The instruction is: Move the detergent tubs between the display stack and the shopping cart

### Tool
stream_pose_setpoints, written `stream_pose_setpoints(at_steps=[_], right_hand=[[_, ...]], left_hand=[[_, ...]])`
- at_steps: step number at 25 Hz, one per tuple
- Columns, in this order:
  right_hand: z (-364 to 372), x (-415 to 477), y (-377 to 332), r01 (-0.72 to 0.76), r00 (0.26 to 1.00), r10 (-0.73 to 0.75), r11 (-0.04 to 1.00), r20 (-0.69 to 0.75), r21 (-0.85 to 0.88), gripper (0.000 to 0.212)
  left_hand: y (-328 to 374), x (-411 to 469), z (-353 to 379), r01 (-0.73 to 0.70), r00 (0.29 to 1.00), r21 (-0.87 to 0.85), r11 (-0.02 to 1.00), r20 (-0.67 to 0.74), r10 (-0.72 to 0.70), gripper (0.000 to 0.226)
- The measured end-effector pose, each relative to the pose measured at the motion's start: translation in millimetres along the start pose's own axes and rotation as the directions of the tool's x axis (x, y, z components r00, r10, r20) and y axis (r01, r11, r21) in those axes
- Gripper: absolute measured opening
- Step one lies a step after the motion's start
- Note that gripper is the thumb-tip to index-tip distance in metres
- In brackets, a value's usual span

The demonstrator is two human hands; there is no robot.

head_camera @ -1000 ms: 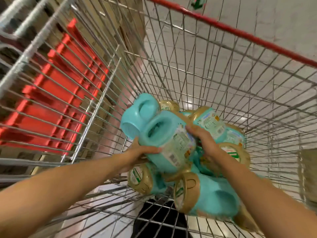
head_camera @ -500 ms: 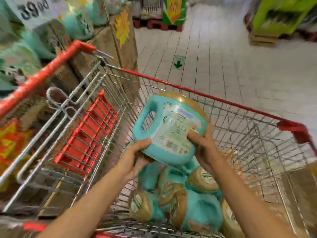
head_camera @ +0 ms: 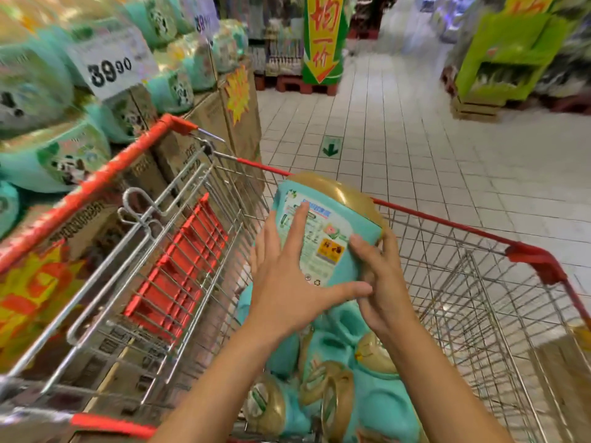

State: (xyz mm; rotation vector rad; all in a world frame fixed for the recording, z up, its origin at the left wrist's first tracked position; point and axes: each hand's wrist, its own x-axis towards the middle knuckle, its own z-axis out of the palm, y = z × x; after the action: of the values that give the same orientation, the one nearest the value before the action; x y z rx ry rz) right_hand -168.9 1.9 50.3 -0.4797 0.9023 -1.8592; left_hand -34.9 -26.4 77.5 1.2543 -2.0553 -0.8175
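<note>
I hold one teal detergent tub point(head_camera: 323, 231) with a gold lid above the shopping cart point(head_camera: 527, 254), label side toward me. My left hand point(head_camera: 287, 282) lies flat against the label, fingers spread and thumb under the tub's lower edge. My right hand point(head_camera: 380, 276) grips the tub's right side, its fingers curled round the edge near the lid. Several more teal tubs point(head_camera: 339, 388) lie piled in the cart basket below my wrists. The display stack point(head_camera: 64, 155) of matching tubs on cardboard boxes stands to the left of the cart.
The red child seat flap point(head_camera: 179, 276) is folded against the cart's left wire wall. A price sign reading 39.90 point(head_camera: 110, 70) stands on the stack. Tiled aisle floor point(head_camera: 415, 148) stretches ahead, with a yellow-green banner point(head_camera: 323, 36) and a green display stand point(head_camera: 502, 59) farther off.
The tub has risen out of the pile and turned so its label faces me. My left hand has shifted from under the tub onto its label. The view has tilted up toward the aisle.
</note>
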Motion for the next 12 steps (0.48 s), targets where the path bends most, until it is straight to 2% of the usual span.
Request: stream_pose_setpoints(at_steps=[2,4,5,7,8,10,12], right_hand=[[3.8,-3.5,-2.9,-0.007,0.999,0.008,1.0,0.044,-0.022,0.054],[4.3,-7.8,-0.7,0.017,0.997,-0.008,0.993,0.077,-0.114,0.047],[4.3,-9.7,0.4,0.041,0.995,-0.027,0.988,0.093,-0.147,0.045],[3.5,-10.7,-1.1,0.116,0.988,-0.088,0.969,0.13,-0.22,0.036],[2.2,-8.5,-3.2,0.165,0.981,-0.128,0.945,0.145,-0.281,0.031],[-2.9,0.8,-11.1,0.235,0.971,-0.195,0.875,0.135,-0.424,0.029],[-9.8,12.9,-15.2,0.161,0.986,-0.158,0.858,0.047,-0.488,0.043]], left_hand=[[0.9,8.3,-1.5,0.07,0.998,0.056,0.996,0.003,-0.07,0.149],[-2.3,12.4,-4.5,0.1,0.995,0.054,0.993,-0.02,-0.099,0.156],[-4.8,13.0,-5.2,0.102,0.994,-0.016,0.995,-0.032,-0.102,0.155],[-12.0,13.8,-6.2,0.072,0.995,-0.271,0.96,-0.05,-0.089,0.14],[-16.6,13.9,-9.2,0.046,0.996,-0.417,0.908,-0.047,-0.071,0.131],[-26.7,16.1,-17.7,0.06,0.998,-0.669,0.741,0.018,-0.065,0.119],[-36.8,20.6,-24.4,0.119,0.992,-0.809,0.576,0.118,-0.04,0.114]])
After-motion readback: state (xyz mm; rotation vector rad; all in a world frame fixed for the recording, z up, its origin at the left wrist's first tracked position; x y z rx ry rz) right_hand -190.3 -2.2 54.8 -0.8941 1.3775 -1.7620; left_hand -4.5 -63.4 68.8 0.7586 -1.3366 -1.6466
